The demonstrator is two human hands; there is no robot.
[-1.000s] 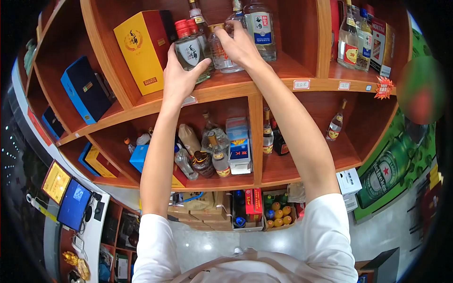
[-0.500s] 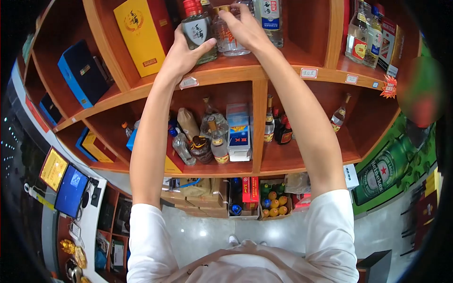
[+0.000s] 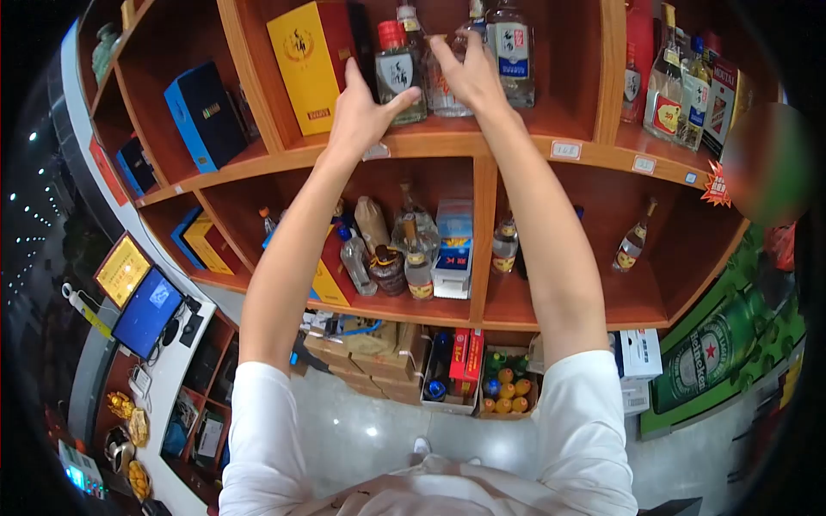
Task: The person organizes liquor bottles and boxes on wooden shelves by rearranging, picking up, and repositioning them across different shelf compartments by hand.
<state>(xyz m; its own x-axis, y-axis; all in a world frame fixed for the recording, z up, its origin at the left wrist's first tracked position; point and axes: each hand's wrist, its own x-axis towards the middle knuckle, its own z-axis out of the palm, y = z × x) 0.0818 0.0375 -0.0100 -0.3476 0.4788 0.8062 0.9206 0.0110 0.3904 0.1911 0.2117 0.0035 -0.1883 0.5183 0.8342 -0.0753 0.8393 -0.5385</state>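
Note:
On the upper shelf, a clear glass bottle with a red cap and a pale label (image 3: pixel 397 76) stands upright. My left hand (image 3: pixel 365 113) is beside it with thumb and fingers spread; the thumb crosses the bottle's lower front, while a gap shows between the forefinger and the glass. Just to the right, my right hand (image 3: pixel 475 79) has thumb and fingers around the upper part of a clear bottle with red lettering (image 3: pixel 446 96), partly hiding it. Behind these stands another bottle, and a clear bottle with a white and blue label (image 3: pixel 513 56) is at the right.
A yellow box (image 3: pixel 305 73) stands left of the bottles, beside a wooden divider (image 3: pixel 249 73). The lower shelf holds several bottles and a blue-white carton (image 3: pixel 453 249). Cardboard boxes (image 3: pixel 370 353) sit on the floor below. A monitor (image 3: pixel 148 311) stands on the left counter.
The view has shifted, so the shelves appear farther right and slightly lower. My left forefinger has come away from the red-capped bottle's side. My right hand stays at the neighbouring bottle.

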